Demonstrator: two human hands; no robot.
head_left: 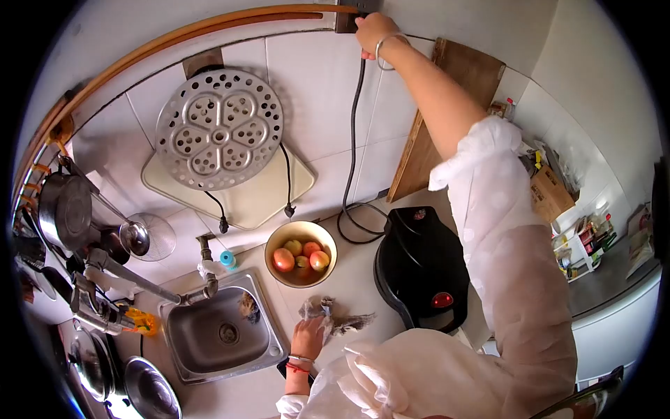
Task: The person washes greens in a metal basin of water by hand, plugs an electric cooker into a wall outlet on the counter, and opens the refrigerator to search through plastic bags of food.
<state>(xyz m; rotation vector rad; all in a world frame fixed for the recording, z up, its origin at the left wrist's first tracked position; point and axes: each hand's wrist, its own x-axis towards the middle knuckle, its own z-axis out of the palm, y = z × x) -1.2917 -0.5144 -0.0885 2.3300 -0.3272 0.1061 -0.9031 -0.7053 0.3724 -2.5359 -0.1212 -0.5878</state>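
My right hand (377, 35) is raised to the wall socket (347, 19), its fingers closed at the upper end of a black power cord (354, 119). The plug itself is hidden in the fingers. The cord hangs down the tiles and loops on the counter beside a black electric griddle (422, 269) with its lid down and a red light or window near its front. Low on the counter, my left hand (307, 339) is closed on a crumpled grey rag (319, 309), right of the sink. A bowl (273, 274) of several tomatoes (319, 260) stands beyond the rag.
The steel sink (209, 307) has a scrubber (248, 307) in it and a faucet (206, 269) behind. A perforated steamer plate (220, 129) hangs over a cutting board (300, 178). A wooden board (447, 105) leans on the wall. Pots (66, 209) hang at left.
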